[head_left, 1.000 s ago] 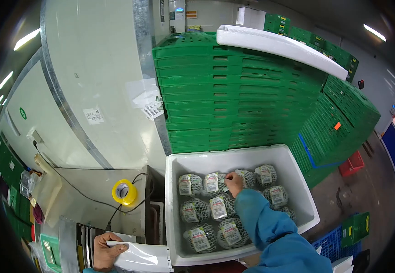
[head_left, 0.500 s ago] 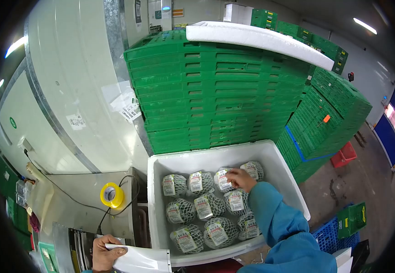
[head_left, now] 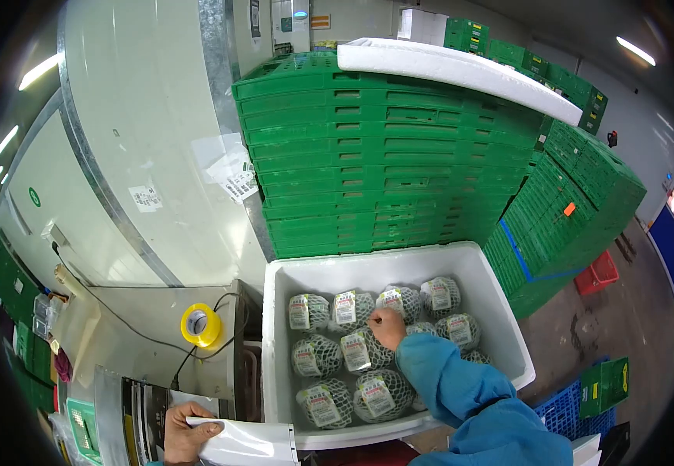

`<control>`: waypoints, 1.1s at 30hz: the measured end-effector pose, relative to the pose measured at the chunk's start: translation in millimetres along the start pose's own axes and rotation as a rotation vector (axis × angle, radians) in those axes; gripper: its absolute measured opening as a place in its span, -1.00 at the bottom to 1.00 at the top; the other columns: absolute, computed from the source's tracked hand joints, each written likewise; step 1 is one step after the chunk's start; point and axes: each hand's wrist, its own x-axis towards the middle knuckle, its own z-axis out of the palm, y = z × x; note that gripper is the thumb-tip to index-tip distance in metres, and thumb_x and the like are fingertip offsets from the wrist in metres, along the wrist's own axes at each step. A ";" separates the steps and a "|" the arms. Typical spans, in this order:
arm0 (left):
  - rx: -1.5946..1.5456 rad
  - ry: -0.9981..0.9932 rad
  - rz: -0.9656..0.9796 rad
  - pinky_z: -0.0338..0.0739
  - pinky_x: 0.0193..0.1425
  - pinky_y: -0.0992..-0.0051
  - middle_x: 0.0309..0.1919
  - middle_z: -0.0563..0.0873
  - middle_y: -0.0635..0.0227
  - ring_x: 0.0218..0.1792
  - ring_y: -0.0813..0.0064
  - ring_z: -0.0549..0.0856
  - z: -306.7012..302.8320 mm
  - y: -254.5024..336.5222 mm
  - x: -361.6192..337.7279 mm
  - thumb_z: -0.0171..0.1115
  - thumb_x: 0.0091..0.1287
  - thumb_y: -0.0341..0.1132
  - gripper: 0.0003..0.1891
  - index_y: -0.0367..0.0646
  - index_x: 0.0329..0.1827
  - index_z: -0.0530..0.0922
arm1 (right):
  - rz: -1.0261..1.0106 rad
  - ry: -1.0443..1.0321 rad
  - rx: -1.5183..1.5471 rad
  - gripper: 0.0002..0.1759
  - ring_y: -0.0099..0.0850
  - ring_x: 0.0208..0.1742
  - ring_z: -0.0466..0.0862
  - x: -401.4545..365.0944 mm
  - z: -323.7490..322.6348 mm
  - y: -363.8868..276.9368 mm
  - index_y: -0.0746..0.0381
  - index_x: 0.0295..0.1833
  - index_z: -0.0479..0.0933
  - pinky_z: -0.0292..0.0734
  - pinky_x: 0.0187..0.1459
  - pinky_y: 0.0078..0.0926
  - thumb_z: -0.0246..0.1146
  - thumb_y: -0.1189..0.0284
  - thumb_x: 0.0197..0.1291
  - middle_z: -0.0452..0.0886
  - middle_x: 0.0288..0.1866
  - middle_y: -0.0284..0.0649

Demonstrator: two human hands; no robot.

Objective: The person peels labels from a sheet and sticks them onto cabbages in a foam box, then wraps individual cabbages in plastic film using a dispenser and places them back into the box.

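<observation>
My left hand point(head_left: 187, 432), at the bottom left, pinches a glossy white sheet point(head_left: 248, 443) between thumb and fingers. The sheet lies by the near edge of a white foam box point(head_left: 517, 353). Inside the box sit several round items in white foam netting, such as this netted item point(head_left: 325, 405), each with a printed label. My right hand point(head_left: 388, 328) is over the middle row with its fingers drawn together, next to a labelled netted item point(head_left: 357, 351). Whether anything is between those fingers is hidden. My right sleeve covers part of the items on the right.
A tall stack of green crates point(head_left: 383, 171) stands behind the box, topped by a white foam lid point(head_left: 453, 74). Yellow tape point(head_left: 200, 325) and a black cable lie on the bench at left. A red bin point(head_left: 597, 273) and blue crate point(head_left: 558, 412) are on the floor at right.
My right hand has moved from the back row toward me and left, to the middle row. The left hand still holds the white sheet. The whole view has shifted slightly.
</observation>
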 end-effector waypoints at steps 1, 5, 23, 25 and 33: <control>-0.002 -0.006 0.005 0.39 -0.36 0.68 -0.50 0.60 0.52 -0.47 0.72 0.50 -0.2 0.0 -0.9 0.35 0.13 -0.48 -0.87 -0.16 -0.41 0.52 | 0.000 0.006 -0.005 -0.83 -0.29 -0.55 0.50 0.6 -0.7 3.6 0.24 -0.16 0.53 0.48 -0.41 -0.02 0.22 0.37 0.23 0.56 -0.38 -0.09; 0.005 0.002 -0.009 0.40 -0.36 0.67 -0.49 0.60 0.51 -0.46 0.71 0.51 5.7 2.9 -0.8 0.36 0.12 -0.50 -0.86 -0.17 -0.42 0.51 | 0.431 -0.135 0.397 -0.78 -0.27 -0.38 0.57 9.5 -43.6 -36.1 0.23 -0.01 0.52 0.59 -0.30 -0.17 0.14 0.38 0.29 0.55 -0.18 -0.08; -0.131 -0.044 0.046 0.45 -0.39 0.64 -0.48 0.62 0.45 -0.48 0.66 0.55 55.6 8.2 34.0 0.31 0.14 -0.44 -0.85 -0.15 -0.30 0.49 | 0.700 -0.021 0.100 -0.66 -0.25 -0.26 0.56 10.7 -67.1 82.4 0.35 0.08 0.43 0.56 -0.27 -0.17 0.18 0.37 0.28 0.54 -0.19 -0.05; -0.125 -0.062 0.057 0.43 -0.36 0.64 -0.49 0.61 0.49 -0.47 0.69 0.53 65.2 15.0 33.7 0.33 0.12 -0.46 -0.86 -0.15 -0.37 0.50 | 0.722 0.028 0.331 -0.64 -0.22 -0.24 0.56 7.1 -76.6 71.9 0.35 0.07 0.42 0.55 -0.24 -0.14 0.19 0.35 0.27 0.54 -0.19 -0.03; -0.133 -0.074 0.070 0.35 -0.37 0.68 -0.51 0.57 0.54 -0.48 0.74 0.47 64.6 11.3 41.4 0.37 0.10 -0.45 -0.82 -0.13 -0.37 0.49 | 0.701 0.032 0.083 -0.68 -0.10 -0.26 0.57 17.3 -71.9 89.0 0.38 -0.05 0.39 0.51 -0.25 -0.05 0.24 0.39 0.20 0.52 -0.26 0.08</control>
